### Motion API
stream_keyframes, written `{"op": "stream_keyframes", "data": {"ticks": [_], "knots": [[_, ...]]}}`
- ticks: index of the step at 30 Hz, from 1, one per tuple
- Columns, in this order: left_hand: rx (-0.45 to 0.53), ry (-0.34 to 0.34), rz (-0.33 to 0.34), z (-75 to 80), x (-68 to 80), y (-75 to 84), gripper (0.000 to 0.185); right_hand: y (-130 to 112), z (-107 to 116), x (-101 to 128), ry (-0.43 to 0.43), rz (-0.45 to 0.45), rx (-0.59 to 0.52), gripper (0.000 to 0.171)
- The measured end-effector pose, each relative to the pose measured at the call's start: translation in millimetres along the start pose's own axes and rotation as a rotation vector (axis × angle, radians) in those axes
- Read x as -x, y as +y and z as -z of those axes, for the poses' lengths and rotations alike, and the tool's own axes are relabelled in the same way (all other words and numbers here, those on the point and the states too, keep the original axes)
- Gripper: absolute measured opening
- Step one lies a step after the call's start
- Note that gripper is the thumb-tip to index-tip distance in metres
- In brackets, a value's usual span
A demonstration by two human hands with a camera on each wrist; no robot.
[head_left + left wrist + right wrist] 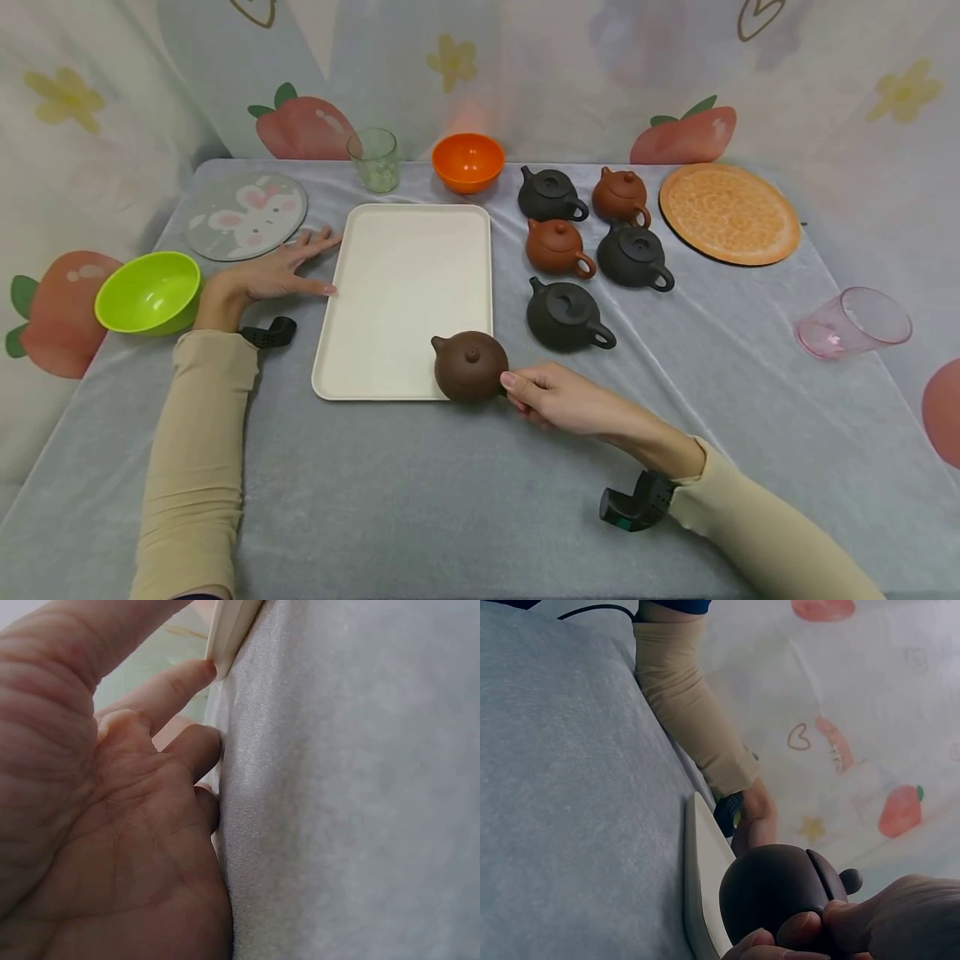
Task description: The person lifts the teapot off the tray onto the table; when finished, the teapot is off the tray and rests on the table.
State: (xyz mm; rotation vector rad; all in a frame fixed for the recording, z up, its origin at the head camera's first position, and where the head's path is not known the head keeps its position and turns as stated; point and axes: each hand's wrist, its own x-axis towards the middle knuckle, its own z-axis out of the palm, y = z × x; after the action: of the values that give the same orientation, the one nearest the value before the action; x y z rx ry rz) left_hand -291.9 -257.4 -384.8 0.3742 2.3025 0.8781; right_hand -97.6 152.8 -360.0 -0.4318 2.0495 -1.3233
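**Brown teapot held at the near right corner of the tray**

A dark brown teapot [470, 365] is gripped by the right hand [558, 398], whose fingers [799, 930] are curled round the handle side. The pot sits at the near right corner of the cream tray [397, 275], seemingly over its rim; whether its base rests fully inside cannot be told. The left hand [273, 271] lies flat on the grey cloth [450, 492] with fingers straight, fingertips touching the tray's left edge and holding nothing.

The step in hand is judged to be the placing of this teapot on the tray. Five more teapots [592, 250] are grouped to the right of the tray, on the cloth. For the next move, a steady base on the tray is called for before the handle is let go, with the tray kept braced on the left.
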Motion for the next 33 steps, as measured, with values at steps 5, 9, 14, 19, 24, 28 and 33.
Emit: {"op": "stream_keyframes", "data": {"ticks": [5,9,14,19,24,28,33], "knots": [[0.001,0.008,-0.003,0.9,-0.9,-1.8,0.095,2.7,2.7,8.0,0.011,-0.014,0.009,0.049],[0.002,0.009,-0.007,0.9,-2.5,-3.1,0.094,4.4,4.3,13.7,0.019,-0.014,0.004,0.049],[0.001,0.010,0.000,0.4,-4.7,-4.1,0.094,10.0,6.0,22.0,0.026,-0.021,-0.011,0.049],[-0.006,0.010,-0.003,0.5,-4.6,-3.9,0.094,17.2,7.6,30.5,0.031,-0.022,-0.028,0.049],[-0.002,0.004,-0.011,0.2,-1.3,-2.3,0.094,21.6,8.7,38.4,0.039,-0.021,-0.020,0.050],[0.005,0.000,-0.005,1.0,0.3,-2.5,0.094,24.3,9.5,45.1,0.049,-0.024,-0.018,0.048],[0.009,-0.004,0.002,1.6,-0.1,-3.2,0.094,29.1,10.9,53.4,0.055,-0.014,-0.039,0.046]]}}
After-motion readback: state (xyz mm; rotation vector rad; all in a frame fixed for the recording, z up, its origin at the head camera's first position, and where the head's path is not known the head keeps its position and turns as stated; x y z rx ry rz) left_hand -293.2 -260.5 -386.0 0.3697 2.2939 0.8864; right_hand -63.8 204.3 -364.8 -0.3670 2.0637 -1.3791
